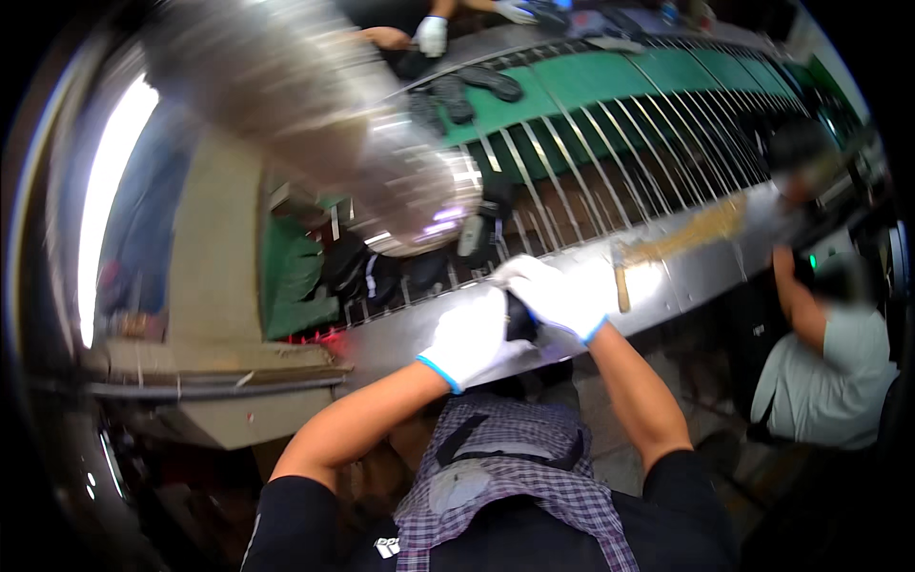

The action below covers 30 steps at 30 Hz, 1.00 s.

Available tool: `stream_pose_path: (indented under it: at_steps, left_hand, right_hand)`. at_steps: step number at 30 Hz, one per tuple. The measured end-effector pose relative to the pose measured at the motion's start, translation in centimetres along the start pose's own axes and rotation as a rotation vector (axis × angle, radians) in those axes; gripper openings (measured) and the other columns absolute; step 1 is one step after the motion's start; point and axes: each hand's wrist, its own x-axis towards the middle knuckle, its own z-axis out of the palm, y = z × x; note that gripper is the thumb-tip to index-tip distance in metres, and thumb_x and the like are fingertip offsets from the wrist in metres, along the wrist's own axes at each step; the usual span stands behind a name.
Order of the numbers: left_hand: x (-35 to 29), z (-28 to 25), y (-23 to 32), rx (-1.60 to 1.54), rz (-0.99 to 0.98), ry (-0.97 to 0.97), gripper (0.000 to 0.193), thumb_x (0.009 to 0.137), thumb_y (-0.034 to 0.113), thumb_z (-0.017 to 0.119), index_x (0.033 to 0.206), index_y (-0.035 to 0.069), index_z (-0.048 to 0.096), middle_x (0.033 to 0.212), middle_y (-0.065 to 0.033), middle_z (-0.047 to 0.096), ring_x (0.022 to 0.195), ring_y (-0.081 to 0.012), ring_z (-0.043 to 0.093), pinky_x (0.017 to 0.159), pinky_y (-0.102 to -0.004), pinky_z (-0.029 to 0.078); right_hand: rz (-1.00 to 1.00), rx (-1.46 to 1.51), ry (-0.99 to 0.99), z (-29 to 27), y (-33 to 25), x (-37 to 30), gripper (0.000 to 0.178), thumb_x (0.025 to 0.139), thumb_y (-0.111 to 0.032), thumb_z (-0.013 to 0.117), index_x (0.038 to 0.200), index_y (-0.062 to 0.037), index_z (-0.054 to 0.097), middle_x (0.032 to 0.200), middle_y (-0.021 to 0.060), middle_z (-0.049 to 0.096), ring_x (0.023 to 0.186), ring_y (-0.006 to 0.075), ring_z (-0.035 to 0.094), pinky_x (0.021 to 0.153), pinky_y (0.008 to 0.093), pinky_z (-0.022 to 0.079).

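Both my hands wear white gloves with blue cuffs and meet above the metal ledge in front of me. Between them is a small black piece, mostly covered by the gloves, so its kind does not show. My left hand closes on its left side, the glove washed out by glare. From the right, my right hand grips its upper edge with bent fingers. A brush with a wooden handle lies on the metal ledge, right of my right hand.
Beyond the ledge runs a conveyor of metal rods with a green strip. Black shoes and dark soles lie there. A blurred shiny duct hangs at upper left. A co-worker sits right; another's gloved hand is across.
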Motion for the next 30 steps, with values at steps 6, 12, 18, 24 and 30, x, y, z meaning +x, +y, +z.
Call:
stream_pose_path:
  at_steps: [6, 12, 18, 24, 30]
  left_hand:
    - [-5.3, 0.7, -0.3, -0.316, 0.135, 0.062, 0.085, 0.076, 0.046, 0.090, 0.139, 0.000, 0.055, 0.126, -0.0248, 0.067, 0.115, -0.0422, 0.067, 0.102, -0.0496, 0.053]
    - [-7.5, 7.8, -1.5, -0.546, 0.359, 0.436, 0.091, 0.069, 0.040, 0.096, 0.139, -0.001, 0.055, 0.134, -0.0258, 0.062, 0.124, -0.0448, 0.061, 0.110, -0.0485, 0.049]
    - [-8.4, 9.7, -1.6, -0.572, 0.468, 0.497, 0.093, 0.064, 0.034, 0.101, 0.134, -0.007, 0.058, 0.134, -0.0317, 0.064, 0.128, -0.0473, 0.064, 0.114, -0.0510, 0.050]
    - [-7.7, 9.4, -1.8, -0.553, 0.526, 0.458, 0.088, 0.067, 0.037, 0.099, 0.132, -0.007, 0.060, 0.131, -0.0298, 0.066, 0.124, -0.0454, 0.066, 0.111, -0.0481, 0.053]
    - [-8.3, 9.4, -3.0, -0.444, 0.642, 0.433, 0.085, 0.068, 0.035, 0.097, 0.131, -0.007, 0.060, 0.128, -0.0282, 0.066, 0.119, -0.0445, 0.068, 0.103, -0.0466, 0.057]
  right_hand:
    - [0.303, 0.337, 0.433, 3.2, -0.1, -7.7, 0.040, 0.106, -0.017, 0.060, 0.143, -0.0003, 0.060, 0.139, 0.0140, 0.065, 0.132, 0.0259, 0.059, 0.118, 0.0385, 0.043]
    - [0.586, 0.023, 0.372, 4.4, -4.0, -11.3, 0.056, 0.108, -0.044, 0.056, 0.143, 0.0000, 0.061, 0.137, 0.0216, 0.068, 0.131, 0.0325, 0.062, 0.113, 0.0385, 0.044]
    - [0.728, -0.061, 0.286, 4.9, -5.4, -12.6, 0.050, 0.111, -0.040, 0.048, 0.126, 0.0035, 0.069, 0.119, 0.0267, 0.073, 0.118, 0.0431, 0.066, 0.103, 0.0452, 0.049]
    - [0.260, -0.827, 0.035, 4.3, -4.3, -12.8, 0.043, 0.111, -0.034, 0.044, 0.118, 0.0016, 0.068, 0.109, 0.0259, 0.074, 0.089, 0.0468, 0.070, 0.082, 0.0547, 0.056]
    - [0.543, -0.732, -0.059, 4.7, -8.9, -11.6, 0.047, 0.108, -0.040, 0.051, 0.124, 0.0013, 0.066, 0.094, 0.0289, 0.074, 0.085, 0.0458, 0.073, 0.079, 0.0554, 0.058]
